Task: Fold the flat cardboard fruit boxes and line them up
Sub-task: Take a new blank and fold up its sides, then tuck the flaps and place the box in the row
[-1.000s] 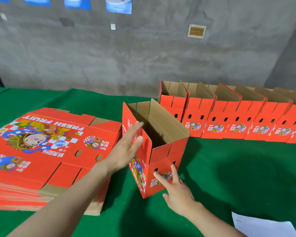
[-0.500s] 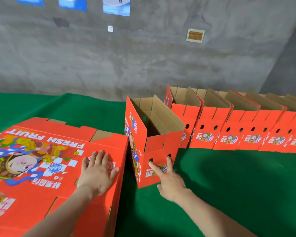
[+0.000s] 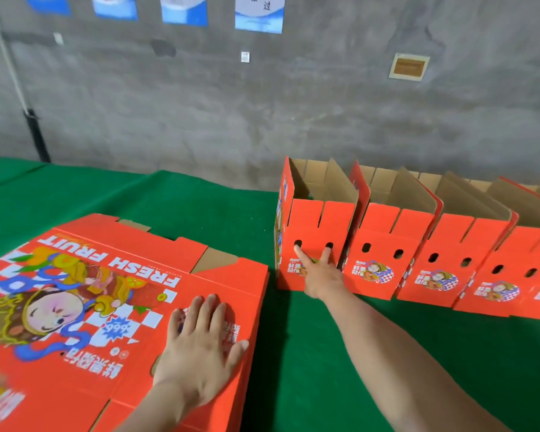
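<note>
Five folded boxes [image 3: 387,241] and one flat stack [image 3: 131,275]

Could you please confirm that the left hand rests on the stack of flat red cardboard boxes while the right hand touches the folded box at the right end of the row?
No: the head view shows the right hand touching the folded red cardboard box at the left end of the row; the rest holds.

Person, part view only. Left hand [image 3: 197,347]: bare, with bare wrist and forearm. Right hand [image 3: 320,275]: bare, with a long bare forearm uncovered to near the elbow.
</note>
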`<state>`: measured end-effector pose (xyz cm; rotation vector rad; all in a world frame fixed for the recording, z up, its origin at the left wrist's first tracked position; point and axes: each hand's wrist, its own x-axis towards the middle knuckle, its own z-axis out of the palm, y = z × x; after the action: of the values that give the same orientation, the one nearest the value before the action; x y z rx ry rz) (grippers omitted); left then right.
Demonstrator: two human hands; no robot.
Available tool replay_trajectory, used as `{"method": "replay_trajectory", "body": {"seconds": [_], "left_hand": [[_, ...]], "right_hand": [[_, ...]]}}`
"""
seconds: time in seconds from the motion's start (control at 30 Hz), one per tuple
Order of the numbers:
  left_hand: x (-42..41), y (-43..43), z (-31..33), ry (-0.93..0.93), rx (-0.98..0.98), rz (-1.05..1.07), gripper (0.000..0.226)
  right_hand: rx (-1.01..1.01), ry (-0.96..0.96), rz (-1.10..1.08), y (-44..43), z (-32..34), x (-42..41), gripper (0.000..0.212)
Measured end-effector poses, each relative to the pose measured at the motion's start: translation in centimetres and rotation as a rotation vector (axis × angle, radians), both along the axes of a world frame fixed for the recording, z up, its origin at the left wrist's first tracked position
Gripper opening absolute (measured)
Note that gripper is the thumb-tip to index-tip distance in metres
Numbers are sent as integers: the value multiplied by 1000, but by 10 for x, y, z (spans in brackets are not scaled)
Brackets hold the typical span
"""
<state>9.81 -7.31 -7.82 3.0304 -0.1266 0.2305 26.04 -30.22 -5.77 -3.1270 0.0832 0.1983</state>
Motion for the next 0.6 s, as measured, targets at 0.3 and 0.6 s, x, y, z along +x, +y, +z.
{"method": "replay_trajectory", "body": {"seconds": [0.3,0.6], "left_hand": [[-2,2,2,-8,4,3,87],[-3,2,4,14,10,-1,77]], "right_hand": [[-60,-7,-33,-48,3,24,99],[120,69,-124,-31,6,8,94]]}}
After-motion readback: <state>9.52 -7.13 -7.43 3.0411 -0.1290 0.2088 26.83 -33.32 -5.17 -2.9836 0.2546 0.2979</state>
